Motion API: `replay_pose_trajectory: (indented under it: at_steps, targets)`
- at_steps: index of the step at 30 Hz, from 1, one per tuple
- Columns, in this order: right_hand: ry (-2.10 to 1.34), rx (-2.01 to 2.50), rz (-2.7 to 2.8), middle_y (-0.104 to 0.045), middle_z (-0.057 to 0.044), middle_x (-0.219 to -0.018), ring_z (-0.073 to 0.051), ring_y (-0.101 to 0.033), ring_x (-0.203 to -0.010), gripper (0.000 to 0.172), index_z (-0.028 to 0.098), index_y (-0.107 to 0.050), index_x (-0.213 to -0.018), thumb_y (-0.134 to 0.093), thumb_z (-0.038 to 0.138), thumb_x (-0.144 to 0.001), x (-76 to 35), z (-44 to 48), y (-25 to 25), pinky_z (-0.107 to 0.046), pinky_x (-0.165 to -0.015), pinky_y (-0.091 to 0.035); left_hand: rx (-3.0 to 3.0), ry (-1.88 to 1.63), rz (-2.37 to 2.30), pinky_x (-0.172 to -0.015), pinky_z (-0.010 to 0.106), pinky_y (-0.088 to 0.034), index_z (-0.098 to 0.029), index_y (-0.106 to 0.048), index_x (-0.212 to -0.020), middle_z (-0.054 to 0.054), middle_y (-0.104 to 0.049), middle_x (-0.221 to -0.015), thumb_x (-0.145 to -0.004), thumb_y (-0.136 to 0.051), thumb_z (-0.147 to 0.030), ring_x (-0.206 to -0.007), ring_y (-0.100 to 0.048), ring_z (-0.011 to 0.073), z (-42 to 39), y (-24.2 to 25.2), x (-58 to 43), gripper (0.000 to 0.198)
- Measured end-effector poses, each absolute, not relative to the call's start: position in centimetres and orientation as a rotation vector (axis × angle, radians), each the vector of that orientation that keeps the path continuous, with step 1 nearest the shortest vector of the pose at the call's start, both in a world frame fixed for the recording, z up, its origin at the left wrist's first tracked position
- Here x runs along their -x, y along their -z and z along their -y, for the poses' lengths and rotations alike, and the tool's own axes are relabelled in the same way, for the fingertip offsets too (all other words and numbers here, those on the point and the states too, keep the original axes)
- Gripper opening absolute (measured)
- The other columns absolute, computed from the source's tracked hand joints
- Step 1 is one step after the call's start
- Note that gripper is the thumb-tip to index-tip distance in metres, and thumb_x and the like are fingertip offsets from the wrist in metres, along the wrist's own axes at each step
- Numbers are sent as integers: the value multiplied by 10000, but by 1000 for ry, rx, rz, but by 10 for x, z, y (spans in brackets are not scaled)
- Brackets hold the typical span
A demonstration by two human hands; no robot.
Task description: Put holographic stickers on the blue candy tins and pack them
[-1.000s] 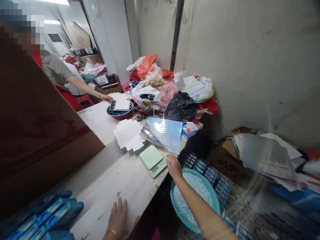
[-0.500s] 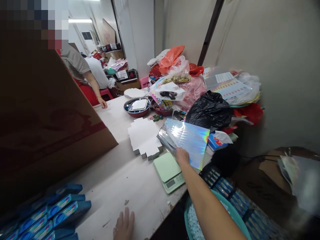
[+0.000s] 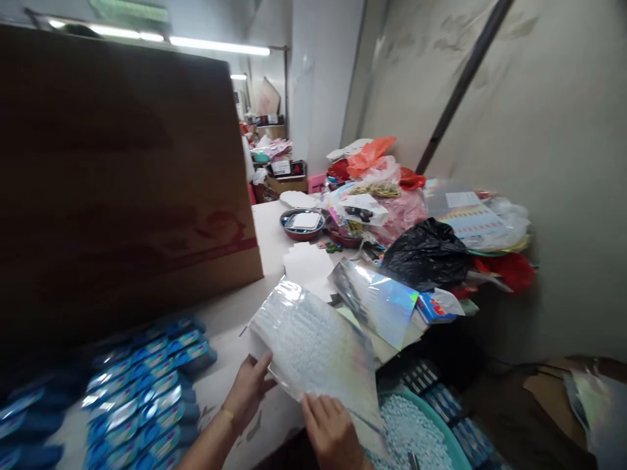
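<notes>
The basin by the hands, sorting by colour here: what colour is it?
Teal basin, filled with small white pieces; the head view shows it at lower right.

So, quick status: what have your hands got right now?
Left hand and right hand both grip one holographic sheet. Sheet tilted over table edge. Nothing blocking.

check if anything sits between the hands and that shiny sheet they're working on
Nothing visible does. The left hand and right hand both already grip the near edge of the holographic sheet, fingers directly on it, above the table edge.
</notes>
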State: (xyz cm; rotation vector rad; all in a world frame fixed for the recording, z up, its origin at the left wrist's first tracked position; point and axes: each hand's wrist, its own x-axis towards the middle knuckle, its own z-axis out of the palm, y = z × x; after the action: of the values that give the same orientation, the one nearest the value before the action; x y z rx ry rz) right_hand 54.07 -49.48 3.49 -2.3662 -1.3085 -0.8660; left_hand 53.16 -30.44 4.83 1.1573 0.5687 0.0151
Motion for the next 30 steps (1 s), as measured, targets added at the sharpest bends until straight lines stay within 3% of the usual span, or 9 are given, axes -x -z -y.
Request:
replay_pose_trajectory:
  at_steps: [4, 6, 10, 12, 14, 17, 21, 25, 30]
  targets:
    - [438, 2182, 1360, -641, -42, -767, -181, -559, -643, 203, 218, -584, -936, -442, 210, -791, -496, 461, -42, -305, -550, -438, -956, -107, -565, -672, 313, -462, -134, -578, -1015, 104, -660, -885, -631, -641, -415, -728, -618, 200, 300, -83, -505, 480]
    - [306, 2131, 1322, -610, -45, -1019, -206, -551, -892, 299, 254, -531, -1068, -494, 290, -773, -506, 451, -66, -336, -715, -470, -950, -85, -503, -650, 295, -455, -143, -599, -979, 78, -668, -833, -667, -612, -409, -660, -607, 170, 291, -89, -489, 411]
    - [367, 2146, 1332, -461, -63, -1243, -238, -341, -1187, 441, 220, -413, -1227, -493, 284, -797, -540, 425, -135, -442, -974, -287, -1043, -3, -330, -625, 260, -432, -139, -625, -938, 46, -662, -759, -724, -566, -383, -614, -574, 134, 270, -104, -464, 329]
    - [380, 2136, 1407, -543, -51, -1133, -232, -409, -1118, 388, 241, -463, -1181, -509, 289, -799, -550, 404, -163, -481, -989, -214, -1082, 4, -246, -651, 253, -429, -138, -626, -947, 36, -657, -759, -737, -559, -360, -646, -570, 129, 258, -116, -455, 313]
    - [333, 2106, 1454, -615, -25, -923, -184, -514, -925, 275, 247, -543, -1079, -510, 272, -807, -550, 381, -180, -436, -946, -265, -1106, 5, -179, -713, 271, -433, -143, -605, -1001, 43, -653, -820, -750, -547, -344, -720, -576, 141, 244, -129, -446, 326]
    - [263, 2059, 1432, -593, -9, -717, -135, -510, -714, 161, 217, -611, -930, -500, 256, -819, -539, 346, -191, -312, -764, -361, -1214, -117, -155, -788, 307, -431, -165, -545, -1098, 62, -634, -933, -761, -533, -323, -845, -574, 169, 212, -148, -429, 372]
    - [243, 2045, 1415, -569, -11, -671, -128, -487, -682, 152, 194, -624, -846, -483, 248, -831, -509, 302, -199, -278, -694, -328, -1694, -453, -148, -795, 316, -430, -217, -536, -1113, 58, -615, -920, -750, -548, -284, -860, -561, 167, 155, -170, -403, 369]
    - [263, 2069, 1459, -569, -11, -678, -123, -477, -675, 196, 194, -622, -797, -441, 244, -853, -481, 267, -207, -279, -693, -305, -2217, -544, 75, -753, 295, -419, -231, -627, -950, 57, -577, -857, -776, -512, -248, -829, -526, 158, 109, -186, -385, 209]
    - [300, 2107, 1530, -597, -9, -713, -128, -486, -698, 169, 199, -602, -885, -474, 297, -837, -487, 267, -206, -281, -706, -297, -2268, -557, 90, -684, 244, -406, -186, -612, -762, 33, -581, -750, -816, -444, -217, -734, -526, 127, 86, -193, -378, 179]
